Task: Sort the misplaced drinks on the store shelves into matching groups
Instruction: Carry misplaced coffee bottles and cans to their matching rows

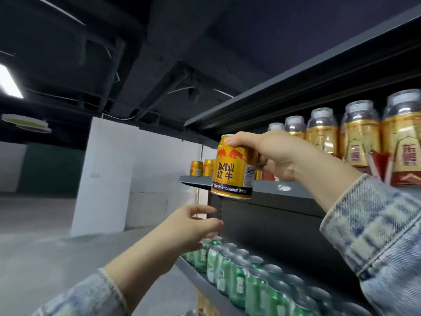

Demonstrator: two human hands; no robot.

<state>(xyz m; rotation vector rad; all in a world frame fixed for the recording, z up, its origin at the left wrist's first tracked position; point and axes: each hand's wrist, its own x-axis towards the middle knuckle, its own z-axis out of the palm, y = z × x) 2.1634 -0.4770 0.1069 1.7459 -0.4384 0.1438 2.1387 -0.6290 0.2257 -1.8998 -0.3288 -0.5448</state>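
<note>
My right hand (275,153) grips a gold Red Bull can (232,172) by its upper part and holds it upright in the air, just in front of the upper shelf's (293,190) edge. More gold Red Bull cans (201,168) stand at the left end of that shelf. My left hand (191,226) hovers below the can with its fingers apart and holds nothing. It hangs above the left end of a row of green cans (237,274) on the lower shelf.
Several gold-labelled bottles with clear caps (360,133) line the upper shelf to the right, with a red item (380,165) in front of them. A dark canopy (296,96) overhangs the shelf. A white pillar (107,174) and open floor lie to the left.
</note>
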